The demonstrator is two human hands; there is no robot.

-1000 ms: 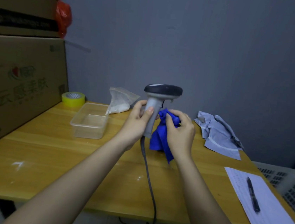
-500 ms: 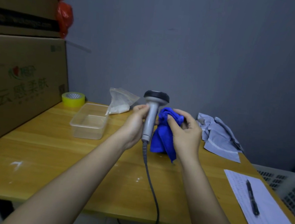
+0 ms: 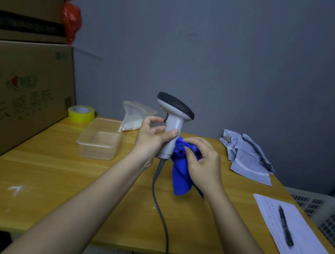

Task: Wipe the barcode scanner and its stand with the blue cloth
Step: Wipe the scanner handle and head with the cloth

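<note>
Scanner: a grey barcode scanner [image 3: 171, 133] with a dark head is held upright above the middle of the wooden desk [image 3: 57, 168], its head tilted toward 2 o'clock.
Left hand: the left hand [image 3: 150, 139] is wrapped around the scanner's handle from the 9 o'clock side, thumb across the front, index finger up near the trigger.
Right hand: the right hand [image 3: 204, 164] is bunched around the blue cloth [image 3: 180, 170], pressing its upper folds against the handle at the scanner's 4 o'clock side.
Cloth: most of it hangs loose below the right hand, clear of the desk as far as can be seen.
Cable: a grey cable [image 3: 161, 207] drops from the base of the handle, crosses the desk toward 6 o'clock and goes over the front edge.
Stand: cannot be made out in this view.
At 9 o'clock of the scanner: a clear plastic container [image 3: 100, 140] on the desk, with a yellow tape roll [image 3: 81, 113] and a clear plastic bag [image 3: 134, 116] behind it.
At 3 o'clock: crumpled grey mailer bags [image 3: 246, 156] near the wall.
At 4 o'clock: a sheet of paper [image 3: 295, 241] with a black pen [image 3: 285, 226] lying on it, at the desk's right edge.
Far left: stacked cardboard boxes [image 3: 20, 89] and a red plastic bag [image 3: 71, 19].
</note>
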